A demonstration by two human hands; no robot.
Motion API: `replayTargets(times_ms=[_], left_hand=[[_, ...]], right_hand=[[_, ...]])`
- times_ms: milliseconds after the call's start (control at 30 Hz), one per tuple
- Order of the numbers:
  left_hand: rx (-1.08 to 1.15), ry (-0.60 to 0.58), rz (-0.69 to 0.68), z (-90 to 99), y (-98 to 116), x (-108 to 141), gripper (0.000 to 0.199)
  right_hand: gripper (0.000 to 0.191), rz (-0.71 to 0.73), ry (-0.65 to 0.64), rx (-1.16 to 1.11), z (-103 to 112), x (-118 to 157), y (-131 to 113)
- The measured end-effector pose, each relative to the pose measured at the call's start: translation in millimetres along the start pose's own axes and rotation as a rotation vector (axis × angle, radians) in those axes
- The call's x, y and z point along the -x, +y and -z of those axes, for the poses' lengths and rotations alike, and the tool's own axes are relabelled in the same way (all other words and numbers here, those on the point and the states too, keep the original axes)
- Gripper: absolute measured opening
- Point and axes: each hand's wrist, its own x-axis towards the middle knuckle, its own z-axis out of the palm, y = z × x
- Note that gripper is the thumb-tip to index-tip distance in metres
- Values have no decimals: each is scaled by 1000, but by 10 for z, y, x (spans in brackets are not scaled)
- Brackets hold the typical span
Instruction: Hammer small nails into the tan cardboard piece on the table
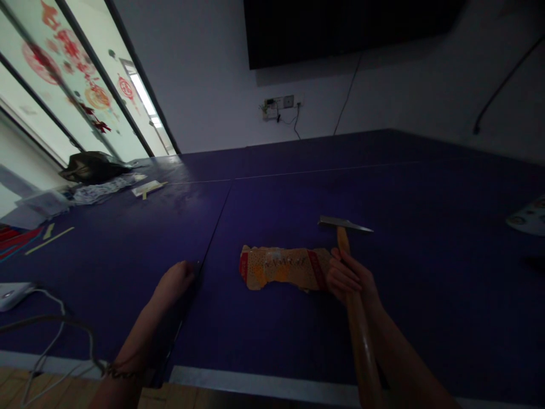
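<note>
My right hand (347, 275) is wrapped round the wooden handle of a hammer (360, 335), just below its head. The narrow steel head points toward the right, above the table. Left of that hand lies a torn piece of brown cardboard (293, 270) with red bands, orange patches and many small holes. A row of small thin pieces, perhaps nails, runs along its middle. My left hand (175, 279) rests closed on the purple table, beside the dark seam. A tiny bright speck shows at its fingertips, too small to name.
A purple-topped table (272, 210) spans the view. At left are a white device (15, 295) with cables (62, 318), red items (17, 241), papers and a black bag (93, 166). A pale object (528, 217) lies at the right edge. A dark screen (340, 28) hangs on the wall.
</note>
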Motion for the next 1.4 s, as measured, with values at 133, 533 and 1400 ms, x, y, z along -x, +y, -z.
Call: replayTargets(times_ms=[133, 533, 1400], left_hand=[[375, -34, -172, -127, 413, 29, 10], [778, 61, -268, -893, 1171, -96, 12], [525, 54, -364, -968, 1130, -27, 7]], right_hand=[[14, -10, -30, -33, 39, -22, 10], [17, -30, -14, -6, 257, -114, 59], [17, -60, 111, 81, 368, -95, 70]])
